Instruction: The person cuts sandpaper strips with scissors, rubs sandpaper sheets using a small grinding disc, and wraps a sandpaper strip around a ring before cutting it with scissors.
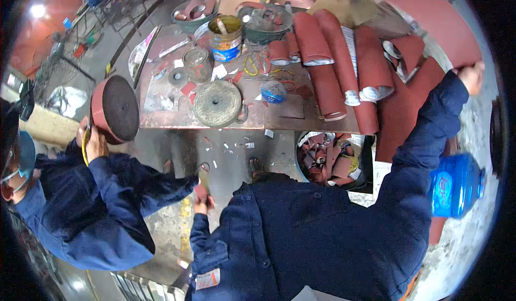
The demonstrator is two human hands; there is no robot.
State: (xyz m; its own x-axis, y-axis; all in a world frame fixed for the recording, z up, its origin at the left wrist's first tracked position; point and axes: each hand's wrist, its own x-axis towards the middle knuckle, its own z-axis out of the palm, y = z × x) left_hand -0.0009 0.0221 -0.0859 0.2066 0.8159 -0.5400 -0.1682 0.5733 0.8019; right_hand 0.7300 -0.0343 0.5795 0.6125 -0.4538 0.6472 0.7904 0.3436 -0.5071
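At the far right, my right hand (472,79) is raised with its fingers closed on the lower edge of a large red-brown sandpaper sheet (424,10), which curves up and away to the left. My left hand (203,202) hangs low in front of me, left of centre, its fingers closed around a small reddish strip, apparently sandpaper (201,189). Several red sandpaper rolls (314,40) lie on the table (258,119) toward the right, their pale backs showing at the ends. Flat red sandpaper (398,118) hangs down beside them, below my right arm.
To my left a co-worker holds a round wheel (122,109) with a red rim and a yellow-handled tool. The table carries a blue-labelled can (224,40), a round disc (216,103), scissors (257,64). A scrap bin (336,161) and blue water bottle (456,186) stand nearby.
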